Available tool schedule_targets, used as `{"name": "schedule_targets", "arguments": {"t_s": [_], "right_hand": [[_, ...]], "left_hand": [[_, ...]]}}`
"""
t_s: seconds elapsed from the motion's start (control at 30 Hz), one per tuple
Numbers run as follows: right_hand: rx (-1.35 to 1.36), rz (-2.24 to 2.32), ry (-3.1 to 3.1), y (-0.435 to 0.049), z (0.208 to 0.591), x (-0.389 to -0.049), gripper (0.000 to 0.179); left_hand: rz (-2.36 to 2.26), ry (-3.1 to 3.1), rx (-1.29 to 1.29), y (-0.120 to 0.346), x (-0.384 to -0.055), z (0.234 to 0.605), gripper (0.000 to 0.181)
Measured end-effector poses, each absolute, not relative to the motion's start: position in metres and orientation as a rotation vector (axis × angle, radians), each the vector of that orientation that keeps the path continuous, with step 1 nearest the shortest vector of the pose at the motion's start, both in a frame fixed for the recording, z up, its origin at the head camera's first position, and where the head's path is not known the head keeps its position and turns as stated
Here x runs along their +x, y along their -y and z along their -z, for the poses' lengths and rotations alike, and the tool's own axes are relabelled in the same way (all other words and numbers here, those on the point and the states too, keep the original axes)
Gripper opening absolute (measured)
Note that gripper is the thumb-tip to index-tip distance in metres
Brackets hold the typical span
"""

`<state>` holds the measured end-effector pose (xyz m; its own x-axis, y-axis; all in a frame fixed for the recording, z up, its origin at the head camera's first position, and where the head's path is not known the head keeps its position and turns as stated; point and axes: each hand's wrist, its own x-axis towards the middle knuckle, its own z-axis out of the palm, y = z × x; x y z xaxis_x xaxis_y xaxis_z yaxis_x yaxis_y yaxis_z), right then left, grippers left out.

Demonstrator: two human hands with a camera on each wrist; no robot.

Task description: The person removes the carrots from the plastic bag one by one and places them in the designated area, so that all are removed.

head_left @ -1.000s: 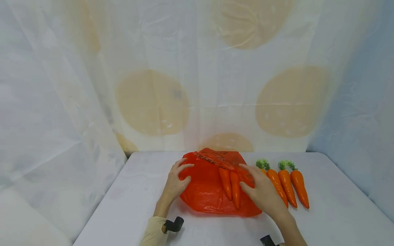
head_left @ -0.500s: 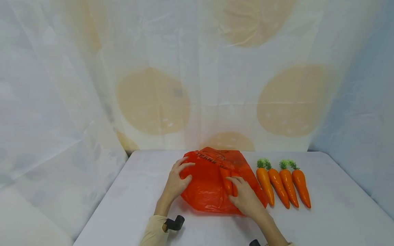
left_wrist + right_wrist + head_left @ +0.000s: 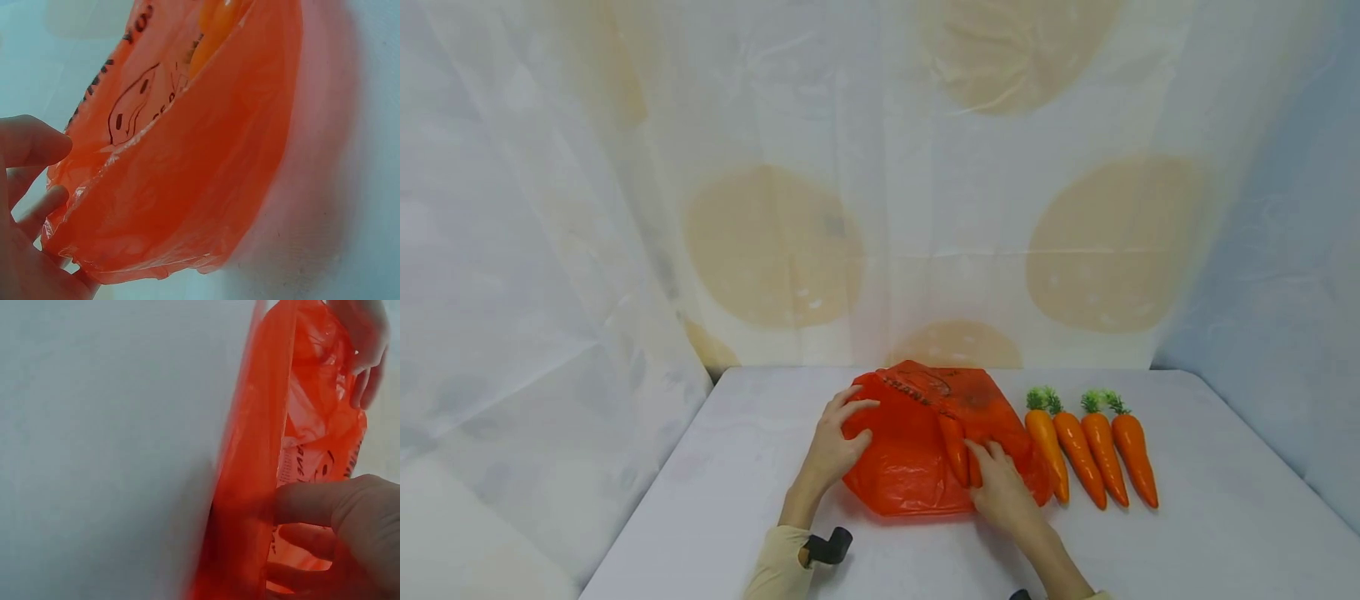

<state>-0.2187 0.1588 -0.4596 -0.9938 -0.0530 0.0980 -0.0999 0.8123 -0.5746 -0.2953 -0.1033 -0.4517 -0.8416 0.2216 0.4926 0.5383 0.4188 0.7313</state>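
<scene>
A red plastic bag (image 3: 902,479) with black lettering lies on the table, its mouth standing open. My left hand (image 3: 838,442) holds the bag's left side, fingers and thumb curved about the rim; the left wrist view shows the left fingers (image 3: 37,140) against the bag's end. Inside the bag rests a carrot (image 3: 953,450), with another carrot (image 3: 975,475) partly covered by my right hand (image 3: 1000,492). The right wrist view shows the right thumb (image 3: 306,503) and bent fingers reaching over the rim into the bag. What they touch there is hidden.
To the right of the bag, several orange carrots (image 3: 1101,442) with green tops lie side by side on the white table (image 3: 1217,533). The nearest one almost meets the bag. White sheeting (image 3: 932,167) with yellow circles encloses the table at the back and sides.
My right hand left the bag's right edge, came leftward over the carrots inside, then slid slightly downward and right. The right side of the bag has sagged. My left hand hardly moved.
</scene>
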Motion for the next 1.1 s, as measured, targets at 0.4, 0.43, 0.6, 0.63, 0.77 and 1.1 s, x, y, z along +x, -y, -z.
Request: {"name": "schedule_targets", "arguments": {"t_s": [0.4,0.43,0.6,0.63,0.77,1.1], "right_hand": [[0.037,-0.919,2.987,-0.1598,0.4613,-0.2220,0.067],[0.031,-0.923,2.996,-0.1598,0.4612,-0.2220,0.067],[0.038,-0.933,3.007,-0.1599,0.4617,-0.2212,0.067],[0.042,-0.934,3.000,-0.1598,0.4618,-0.2209,0.066],[0.058,-0.939,2.949,-0.1599,0.4637,-0.2199,0.064],[0.011,-1.034,2.949,-0.1646,0.4624,-0.2221,0.061]], "left_hand": [[1.392,2.365,-0.647,0.1024,-0.2962,0.4522,0.039],[1.392,2.366,-0.648,0.1025,-0.2963,0.4525,0.039],[1.391,2.368,-0.643,0.1020,-0.2965,0.4545,0.040],[1.389,2.369,-0.642,0.1020,-0.2965,0.4549,0.041],[1.396,2.365,-0.646,0.1014,-0.2967,0.4559,0.042],[1.395,2.365,-0.640,0.1012,-0.2966,0.4555,0.041]]}}
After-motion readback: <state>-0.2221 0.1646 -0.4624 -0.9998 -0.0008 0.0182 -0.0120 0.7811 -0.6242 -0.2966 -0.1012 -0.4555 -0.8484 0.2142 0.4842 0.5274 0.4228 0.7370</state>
